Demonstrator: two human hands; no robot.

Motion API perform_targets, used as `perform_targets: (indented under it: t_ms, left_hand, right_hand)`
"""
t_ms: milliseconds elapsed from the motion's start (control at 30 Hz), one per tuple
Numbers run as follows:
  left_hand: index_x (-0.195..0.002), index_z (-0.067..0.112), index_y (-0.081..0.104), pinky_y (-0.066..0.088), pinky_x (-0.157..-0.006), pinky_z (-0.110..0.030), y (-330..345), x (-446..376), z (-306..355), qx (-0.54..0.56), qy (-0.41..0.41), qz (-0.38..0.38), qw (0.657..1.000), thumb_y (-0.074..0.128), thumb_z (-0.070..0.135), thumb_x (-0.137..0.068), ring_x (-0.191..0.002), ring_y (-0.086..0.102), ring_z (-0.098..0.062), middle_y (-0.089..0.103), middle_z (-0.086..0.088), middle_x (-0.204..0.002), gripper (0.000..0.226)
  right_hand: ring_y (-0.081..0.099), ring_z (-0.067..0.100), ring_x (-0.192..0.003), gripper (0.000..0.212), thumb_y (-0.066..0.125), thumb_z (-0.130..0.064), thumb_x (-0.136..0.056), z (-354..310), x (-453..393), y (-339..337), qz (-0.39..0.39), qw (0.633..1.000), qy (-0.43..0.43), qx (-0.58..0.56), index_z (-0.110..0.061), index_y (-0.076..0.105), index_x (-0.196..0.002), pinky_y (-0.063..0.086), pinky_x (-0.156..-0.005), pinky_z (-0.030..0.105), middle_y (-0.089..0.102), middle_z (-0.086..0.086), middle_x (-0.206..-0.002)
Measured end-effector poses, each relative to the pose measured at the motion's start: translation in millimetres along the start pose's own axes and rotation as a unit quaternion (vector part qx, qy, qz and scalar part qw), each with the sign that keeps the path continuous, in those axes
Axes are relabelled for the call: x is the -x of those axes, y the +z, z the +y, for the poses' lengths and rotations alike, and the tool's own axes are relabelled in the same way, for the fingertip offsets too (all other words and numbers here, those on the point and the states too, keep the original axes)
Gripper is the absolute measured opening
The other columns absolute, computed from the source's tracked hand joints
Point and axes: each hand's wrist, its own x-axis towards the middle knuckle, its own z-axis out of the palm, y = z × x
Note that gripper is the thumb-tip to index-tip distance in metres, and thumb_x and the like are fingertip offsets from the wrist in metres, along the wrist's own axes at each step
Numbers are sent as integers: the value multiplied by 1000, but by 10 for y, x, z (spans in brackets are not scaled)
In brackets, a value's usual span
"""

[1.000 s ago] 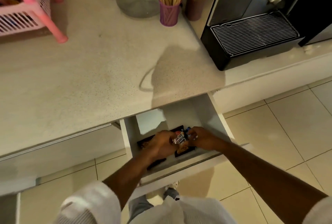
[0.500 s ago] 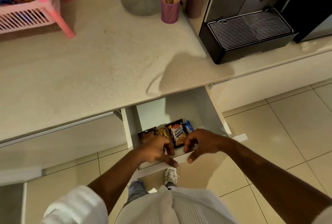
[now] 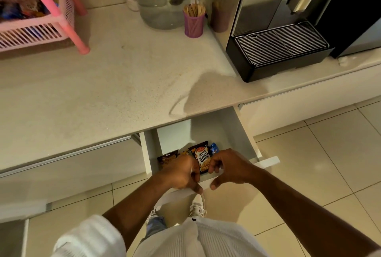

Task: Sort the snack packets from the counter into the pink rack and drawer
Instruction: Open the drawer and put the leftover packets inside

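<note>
looks like both hands are hooking curled fingers over the drawer point(image 3: 254, 149) front, left hand point(image 3: 181, 173) and right hand point(image 3: 228, 167) gripping nothing else, snack packets point(image 3: 203, 159) sitting inside, so I'm guessing it's getting shut and next needs a straight, even push in

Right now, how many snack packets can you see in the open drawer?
4: a dark packet at left, a yellow one beside it, the salted peanuts in the middle, a blue one at right. The hands may hide more.
</note>
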Motion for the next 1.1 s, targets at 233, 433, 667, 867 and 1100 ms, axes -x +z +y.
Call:
perform_targets:
  t_ms: [233,433,667,867,1100]
  left_hand:
    - [-59,30,56,53,-60,-30,-82,-25,-121,-66,23,132,989,91,50,-51,-67,59,-1,62,16,-67,41]
    - [-85,35,51,40,-67,-27,-177,50,-167,-245,16,323,914,76,73,-51,-90,51,-14,52,12,-94,57]
    - [-153,23,18,32,-117,-41,-475,80,-372,-189,-39,383,904,80,69,-51,-144,27,-26,26,-4,-156,128]
    - [-158,18,5,10,-124,-38,-843,106,-729,-240,-75,332,909,61,77,-70,-154,2,-22,-2,-1,-166,120]
    - [-155,23,26,32,-117,-35,-853,77,-733,-222,-80,385,893,56,54,-91,-151,19,-16,19,7,-163,77]
  right_hand:
    - [50,0,-75,44,89,-62,-46,-113,-63,-80,113,990,-14,87,-43,57,-69,32,-58,15,57,-23,-79]
    - [43,8,-104,62,85,-64,-51,-268,-252,-156,207,960,-20,186,-39,64,-103,39,-82,26,52,-16,-109]
    - [45,20,-123,98,90,-58,-49,-470,-441,-249,317,925,-4,208,-35,44,-133,53,-97,39,43,-4,-131]
    - [37,16,-142,94,85,-53,-65,-521,-765,-428,285,937,2,201,-21,45,-145,42,-108,34,37,-3,-156]
    - [54,16,-107,53,87,-44,-66,-596,-931,-552,346,916,0,202,-23,68,-111,57,-76,29,58,-5,-115]
